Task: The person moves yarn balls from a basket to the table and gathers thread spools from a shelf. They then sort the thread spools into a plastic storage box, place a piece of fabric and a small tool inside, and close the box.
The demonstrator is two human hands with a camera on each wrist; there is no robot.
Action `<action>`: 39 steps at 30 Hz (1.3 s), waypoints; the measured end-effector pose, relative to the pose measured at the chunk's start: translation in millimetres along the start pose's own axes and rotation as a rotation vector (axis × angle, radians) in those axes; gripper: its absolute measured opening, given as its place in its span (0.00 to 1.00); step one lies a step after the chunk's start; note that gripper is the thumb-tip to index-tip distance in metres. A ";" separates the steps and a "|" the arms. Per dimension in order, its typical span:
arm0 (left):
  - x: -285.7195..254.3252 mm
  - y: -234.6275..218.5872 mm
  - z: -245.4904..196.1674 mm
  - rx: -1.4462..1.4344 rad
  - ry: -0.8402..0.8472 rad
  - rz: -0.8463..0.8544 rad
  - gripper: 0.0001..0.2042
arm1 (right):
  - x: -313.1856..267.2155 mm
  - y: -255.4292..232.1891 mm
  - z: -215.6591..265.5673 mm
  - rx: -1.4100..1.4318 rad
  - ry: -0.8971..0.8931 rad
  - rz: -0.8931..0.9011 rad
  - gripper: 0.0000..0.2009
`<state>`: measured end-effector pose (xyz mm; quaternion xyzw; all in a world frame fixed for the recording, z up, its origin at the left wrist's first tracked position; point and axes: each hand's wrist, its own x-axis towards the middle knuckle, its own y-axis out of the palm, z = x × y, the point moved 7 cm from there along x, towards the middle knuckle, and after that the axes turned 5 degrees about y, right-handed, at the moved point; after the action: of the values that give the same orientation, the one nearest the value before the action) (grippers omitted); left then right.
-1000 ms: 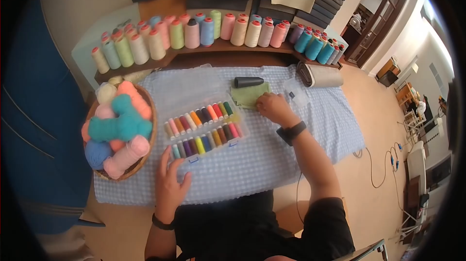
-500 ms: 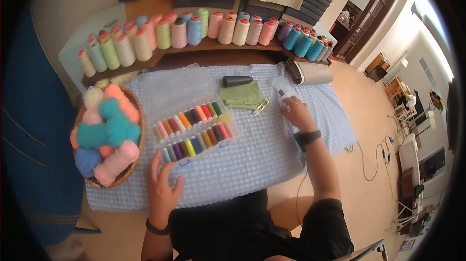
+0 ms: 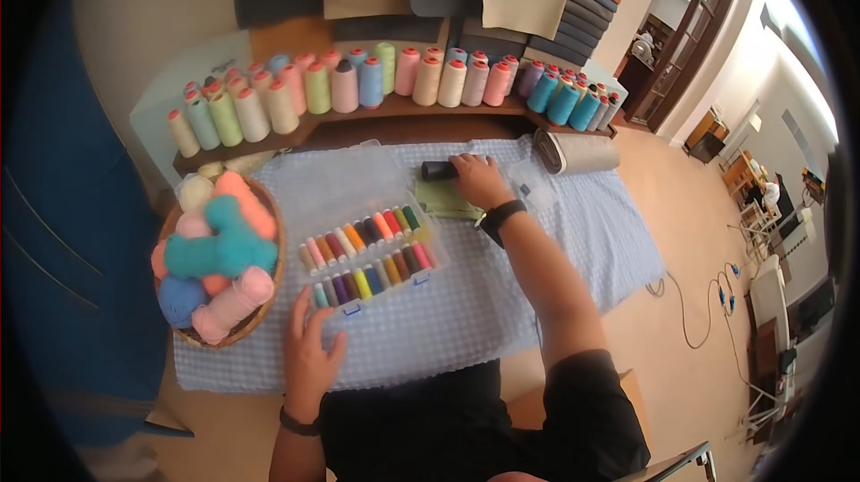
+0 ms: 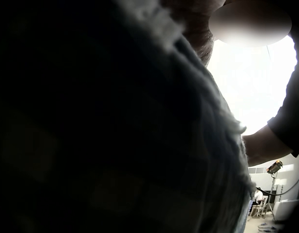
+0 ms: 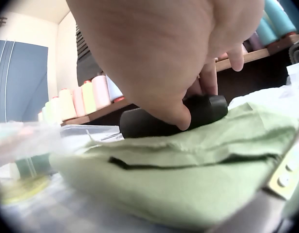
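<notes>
My right hand [image 3: 480,181] is at a black tapered cylinder [image 3: 437,170] lying at the back of a folded green cloth [image 3: 445,202]. In the right wrist view, the thumb [image 5: 181,116] presses the near side of the cylinder while fingers [image 5: 209,80] curl over its far side. Thread snips with a yellow-green part [image 5: 288,170] lie at the cloth's right edge. My left hand [image 3: 310,352] rests on the checked tablecloth, fingers loosely spread, by the front left corner of a clear box of thread spools [image 3: 376,278].
A basket [image 3: 279,276] of yarn stands left. Large thread cones [image 3: 370,83] line the shelf [image 3: 394,107] behind. A rolled grey fabric [image 3: 578,152] lies back right, near a small clear plastic case [image 3: 537,193]. The box's clear lid [image 3: 336,179] is folded back.
My right hand went from the cloth's right edge to the small clear case, then back left onto the black cylinder. The snips came into sight beside the cloth. My left hand stayed by the box.
</notes>
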<state>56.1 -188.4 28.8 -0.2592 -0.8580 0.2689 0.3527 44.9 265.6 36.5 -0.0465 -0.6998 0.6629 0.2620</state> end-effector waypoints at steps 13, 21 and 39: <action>-1.9 4.2 2.8 -0.017 0.055 -0.046 0.20 | -69.0 -84.0 -95.5 0.321 0.170 -0.158 0.17; -3.7 6.8 3.1 0.010 0.032 -0.022 0.21 | -151.5 -81.7 -132.4 0.208 0.423 -0.034 0.18; -2.9 6.3 -0.1 0.072 0.016 0.001 0.20 | -108.4 -49.2 -28.8 0.052 -0.066 -0.135 0.11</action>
<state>59.5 -185.6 23.4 -0.2491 -0.8447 0.2975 0.3686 164.1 241.2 49.8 0.0296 -0.6923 0.6628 0.2838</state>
